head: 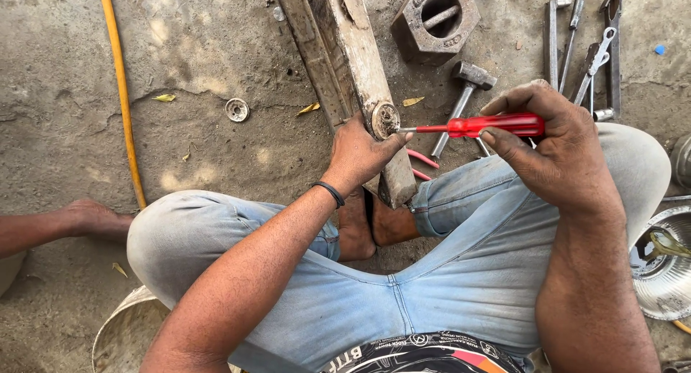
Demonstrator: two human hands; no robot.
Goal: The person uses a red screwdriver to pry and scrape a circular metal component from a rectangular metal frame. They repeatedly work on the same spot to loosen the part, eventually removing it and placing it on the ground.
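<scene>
I judge the work is midway: my right hand (554, 146) fingers pinch the red screwdriver (479, 125), its tip in the round fitting (385, 120) on the beam (345, 64) that my left hand (360, 153) grips.

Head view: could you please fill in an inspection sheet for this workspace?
Surface: bare concrete floor, dusty, cracked, with dry leaves.
Job's things: worn beam with a round fitting near its end; red screwdriver, tip at the fitting.
Clutter: hammer, big hex nut, wrenches and pliers, washer, metal bowl.
Grippers: left hand steadies the beam; right hand closed on the screwdriver handle.
Cables: yellow hose across the floor.
Surroundings: another person's foot at left.
</scene>
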